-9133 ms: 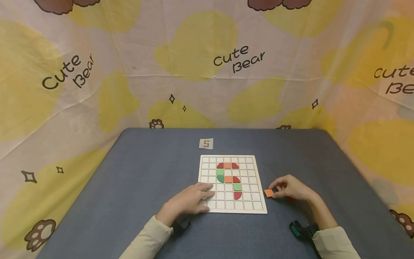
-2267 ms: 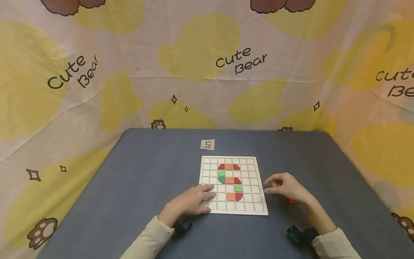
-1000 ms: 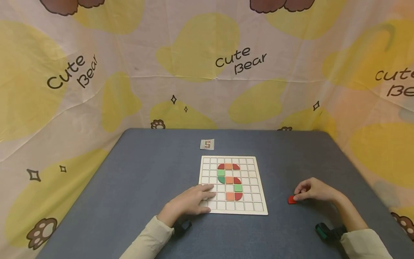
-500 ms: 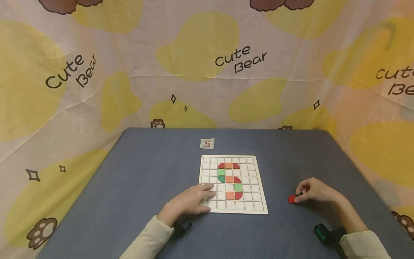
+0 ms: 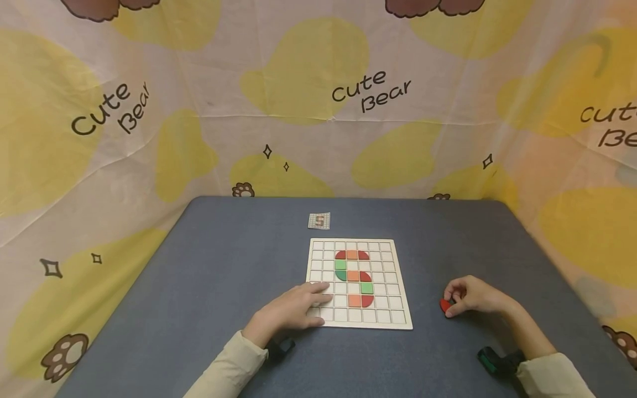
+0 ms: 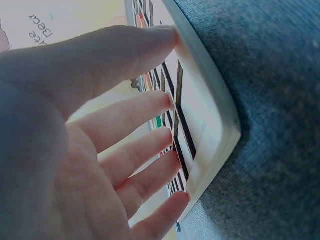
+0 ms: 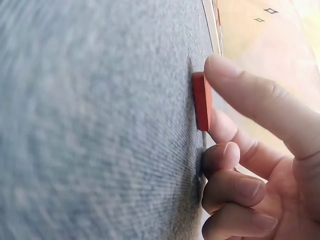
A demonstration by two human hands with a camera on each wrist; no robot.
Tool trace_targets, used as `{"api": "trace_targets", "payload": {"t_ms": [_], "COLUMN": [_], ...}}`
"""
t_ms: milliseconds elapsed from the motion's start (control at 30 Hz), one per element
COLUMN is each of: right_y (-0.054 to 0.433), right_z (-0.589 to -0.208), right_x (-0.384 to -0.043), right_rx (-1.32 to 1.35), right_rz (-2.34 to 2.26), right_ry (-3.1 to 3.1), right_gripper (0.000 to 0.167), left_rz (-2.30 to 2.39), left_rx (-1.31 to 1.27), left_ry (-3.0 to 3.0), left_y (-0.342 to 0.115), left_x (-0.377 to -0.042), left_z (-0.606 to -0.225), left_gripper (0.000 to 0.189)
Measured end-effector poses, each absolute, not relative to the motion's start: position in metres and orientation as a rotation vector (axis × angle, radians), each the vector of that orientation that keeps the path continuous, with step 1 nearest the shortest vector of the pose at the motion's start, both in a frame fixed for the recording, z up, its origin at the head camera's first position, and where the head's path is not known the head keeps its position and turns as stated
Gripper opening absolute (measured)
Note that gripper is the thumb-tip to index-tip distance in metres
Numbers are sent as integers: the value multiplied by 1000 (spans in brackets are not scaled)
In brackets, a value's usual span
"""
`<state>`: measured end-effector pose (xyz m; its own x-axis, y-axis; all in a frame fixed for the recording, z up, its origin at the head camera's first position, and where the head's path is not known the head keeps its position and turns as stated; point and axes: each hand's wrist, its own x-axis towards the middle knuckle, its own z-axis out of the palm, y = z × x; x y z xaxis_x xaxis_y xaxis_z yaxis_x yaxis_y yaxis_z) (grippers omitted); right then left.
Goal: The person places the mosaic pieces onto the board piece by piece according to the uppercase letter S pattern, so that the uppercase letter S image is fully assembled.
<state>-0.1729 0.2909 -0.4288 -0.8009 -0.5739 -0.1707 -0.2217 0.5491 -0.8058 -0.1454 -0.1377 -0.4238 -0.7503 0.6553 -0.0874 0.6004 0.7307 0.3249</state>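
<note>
A white square grid board [image 5: 390,315] lies on the table, bearing red, orange and green tiles in an S-like pattern. My left hand [image 5: 293,307] rests on its near left part, fingers spread and fairly straight; in the left wrist view the fingertips touch the surface and the thumb lies by the rim. Right of the board, my right hand [image 5: 473,294] pinches a small red tile [image 5: 444,305] with a curved edge between thumb and index finger. In the right wrist view this red tile [image 7: 201,102] is at the cloth, and the other fingers are curled.
Beyond the board lies a small card [image 5: 319,221] printed with a similar S pattern on a grid. A blue-grey cloth [image 5: 239,249] covers the table. Behind hangs a patterned curtain [image 5: 298,72]. Dark wrist devices [image 5: 500,360] sit under the wrists.
An orange tile held by the right hand earlier is now on the board's lower part. The right hand moved right to the red tile, which has turned and shifted slightly left. The left hand stayed.
</note>
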Motion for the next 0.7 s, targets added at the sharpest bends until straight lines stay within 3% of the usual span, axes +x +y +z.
{"api": "trace_targets", "payload": {"t_ms": [700], "right_y": [287], "right_z": [-432], "right_x": [-174], "right_rx": [-638], "right_rz": [-1166], "right_ry": [2407], "right_gripper": [33], "left_rz": [398], "left_rx": [988], "left_ry": [2739], "left_y": [-138], "left_x": [-144], "left_z": [-425], "left_gripper": [53]}}
